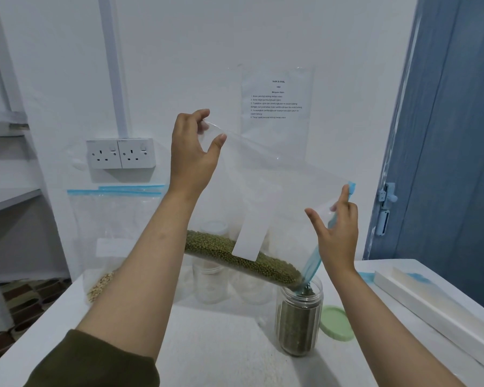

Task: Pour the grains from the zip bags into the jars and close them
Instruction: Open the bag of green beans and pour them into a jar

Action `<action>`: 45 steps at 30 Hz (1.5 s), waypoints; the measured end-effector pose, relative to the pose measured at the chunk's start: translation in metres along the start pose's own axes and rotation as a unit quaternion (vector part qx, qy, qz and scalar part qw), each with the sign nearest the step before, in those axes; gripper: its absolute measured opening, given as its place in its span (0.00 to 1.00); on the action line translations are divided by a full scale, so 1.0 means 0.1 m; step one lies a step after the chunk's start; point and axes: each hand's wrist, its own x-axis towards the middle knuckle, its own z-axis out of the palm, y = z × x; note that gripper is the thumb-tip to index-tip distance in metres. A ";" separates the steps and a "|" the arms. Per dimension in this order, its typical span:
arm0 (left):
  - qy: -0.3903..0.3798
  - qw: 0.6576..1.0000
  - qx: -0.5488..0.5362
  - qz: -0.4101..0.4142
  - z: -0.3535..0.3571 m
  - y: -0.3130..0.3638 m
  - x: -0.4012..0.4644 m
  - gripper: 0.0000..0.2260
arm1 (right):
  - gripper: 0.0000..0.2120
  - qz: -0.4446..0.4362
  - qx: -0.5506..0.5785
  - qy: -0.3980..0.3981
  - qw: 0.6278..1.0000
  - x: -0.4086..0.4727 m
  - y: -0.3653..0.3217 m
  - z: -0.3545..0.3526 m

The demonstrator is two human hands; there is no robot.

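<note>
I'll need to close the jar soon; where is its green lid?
The green lid lies flat on the table, just right of the jar.

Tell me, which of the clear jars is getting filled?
The front clear plastic jar beside the green lid; green grains fill it, unlike the jars behind.

Tilted bag (277,196) mouth over jar (298,322); lid (336,323) right of jar; second bag (106,233) left, against wall.
</note>
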 end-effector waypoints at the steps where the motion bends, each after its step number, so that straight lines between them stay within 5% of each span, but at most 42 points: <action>1: -0.001 1.000 0.000 0.001 0.00 0.00 0.00 0.20 | 0.44 -0.001 0.000 0.000 1.000 0.00 0.00 0.00; 45: -0.015 1.000 0.001 0.012 0.05 -0.03 0.07 0.20 | 0.43 0.010 0.003 0.013 1.000 -0.01 0.02 0.00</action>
